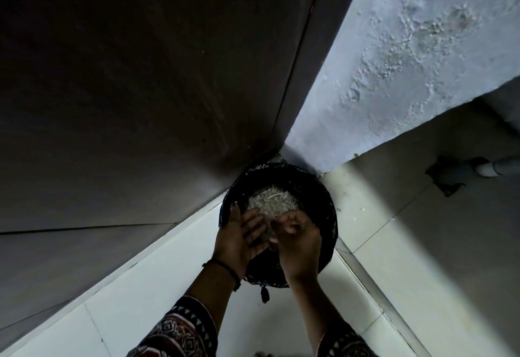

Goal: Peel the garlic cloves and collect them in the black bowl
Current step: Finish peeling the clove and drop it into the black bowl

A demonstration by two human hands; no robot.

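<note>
A: What are we standing over?

B: A round black container (329, 207), set on the pale floor tiles (168, 286) in the corner. A dark panel (140, 75) rises to the left of it and a rough blue-grey wall (408, 47) behind and to the right. It seems lined with a black bag, so we judge it more a bin than the task's bowl, though we cannot be sure.

A: And inside it?

B: A heap of papery skins (270, 202) lies in its middle, just beyond our fingertips. Nothing peeled shows anywhere.

A: Our hands?

B: Both hang over the container's near side. The left hand (242, 235) is over the near-left rim, flat, palm turned inward, fingers straight, holding nothing. The right hand (298, 241) is over the near-right part with fingers curled towards the left palm. We cannot tell whether it pinches a scrap.

A: So what does the next move turn on?

B: The heap lies straight below and ahead. Being round, the container favours neither hand. We judge loosened scraps would fall inside.
</note>
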